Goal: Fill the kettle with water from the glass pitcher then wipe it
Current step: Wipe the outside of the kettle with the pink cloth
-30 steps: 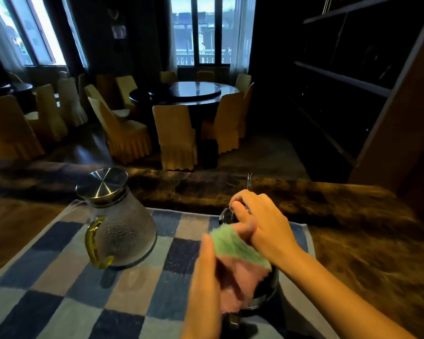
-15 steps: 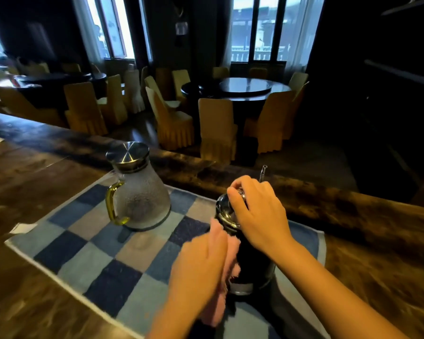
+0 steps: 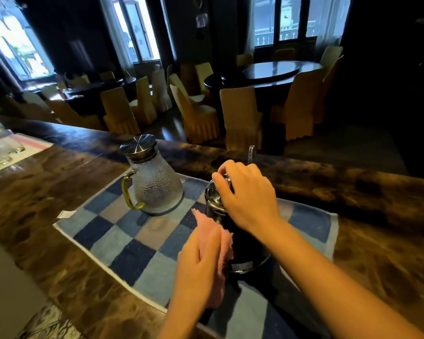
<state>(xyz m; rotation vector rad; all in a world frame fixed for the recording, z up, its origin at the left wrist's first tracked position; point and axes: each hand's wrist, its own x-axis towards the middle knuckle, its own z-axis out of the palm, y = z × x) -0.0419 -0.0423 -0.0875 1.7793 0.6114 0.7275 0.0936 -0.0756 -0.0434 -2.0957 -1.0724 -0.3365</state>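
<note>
A dark kettle (image 3: 246, 243) with a shiny lid stands on a blue checked towel (image 3: 137, 243). My right hand (image 3: 246, 195) rests on top of it, fingers curled round the lid knob. My left hand (image 3: 197, 261) presses a pink cloth (image 3: 224, 243) flat against the kettle's left side. The textured glass pitcher (image 3: 154, 184), with a steel lid and a yellow handle, stands upright on the towel to the kettle's left, apart from both hands.
The towel lies on a dark marbled counter (image 3: 377, 216). Several glasses (image 3: 0, 149) sit on a mat at the far left. A thin spout or tube (image 3: 251, 154) rises behind the kettle. Beyond the counter are covered chairs and round tables.
My left hand has lowered the cloth from near the kettle's lid onto its side. The view has swung left, so pitcher and kettle sit further right in frame.
</note>
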